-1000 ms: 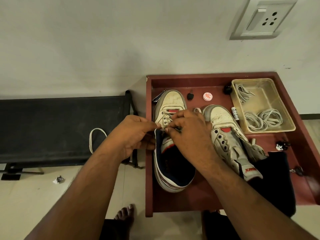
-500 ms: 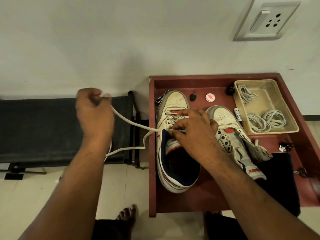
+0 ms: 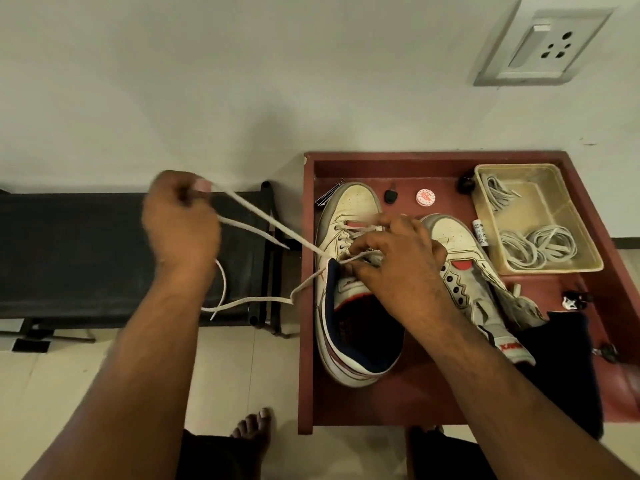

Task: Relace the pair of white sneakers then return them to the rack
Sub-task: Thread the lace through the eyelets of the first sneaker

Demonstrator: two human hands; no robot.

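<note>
The left hand [image 3: 180, 221] is raised out to the left, its back to the camera, fingers curled into a fist that pinches a white lace [image 3: 263, 220] near the thumb. Its forearm runs up from the near left. The right hand [image 3: 394, 268] lies palm down farther right, fingers bent, fingertips pinching the lace at the sneaker [image 3: 349, 271]. A bare foot [image 3: 254, 429] shows near.

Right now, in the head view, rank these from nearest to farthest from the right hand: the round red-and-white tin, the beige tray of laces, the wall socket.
From the right hand:
1. Round red-and-white tin, just beyond the fingers.
2. Beige tray, to its right.
3. Wall socket, high on the wall.
</note>
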